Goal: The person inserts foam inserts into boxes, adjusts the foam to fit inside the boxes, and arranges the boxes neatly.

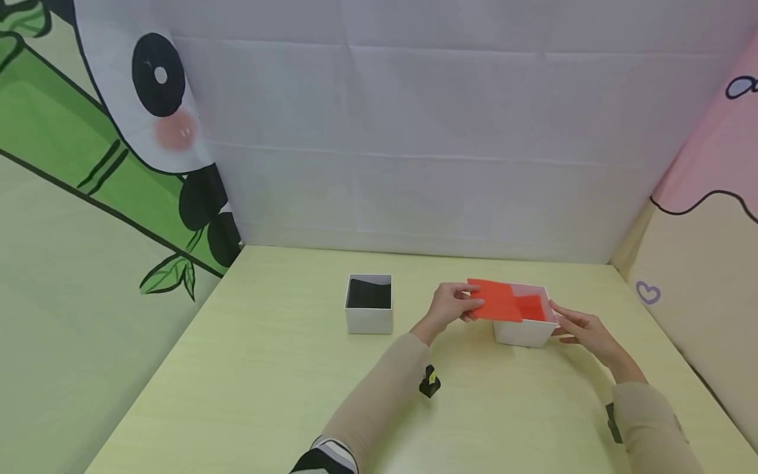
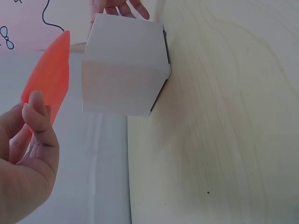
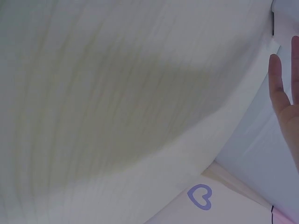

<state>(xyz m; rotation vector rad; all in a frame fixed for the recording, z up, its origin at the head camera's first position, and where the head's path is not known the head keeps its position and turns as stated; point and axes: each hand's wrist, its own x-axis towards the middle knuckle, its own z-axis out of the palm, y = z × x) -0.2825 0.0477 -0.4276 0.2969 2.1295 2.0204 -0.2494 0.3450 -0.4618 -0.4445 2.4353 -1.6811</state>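
Note:
My left hand (image 1: 451, 304) pinches the edge of a flat orange-red sheet (image 1: 496, 300) between thumb and fingers. The sheet is held over the left part of a white open-topped box (image 1: 522, 334), and its material is unclear. More red material (image 1: 531, 307) shows inside that box. In the left wrist view, the sheet (image 2: 52, 74) stands apart from the box's outer wall (image 2: 124, 70). My right hand (image 1: 586, 330) rests against the box's right side with its fingers spread and fairly straight. Only part of the right hand (image 3: 287, 100) shows in the right wrist view.
A second white box (image 1: 369, 321) stands to the left on the pale wooden table (image 1: 266, 375), with black material (image 1: 370, 294) inside. A white cloth backdrop (image 1: 414, 145) closes off the table's far edge. Printed panels flank both sides.

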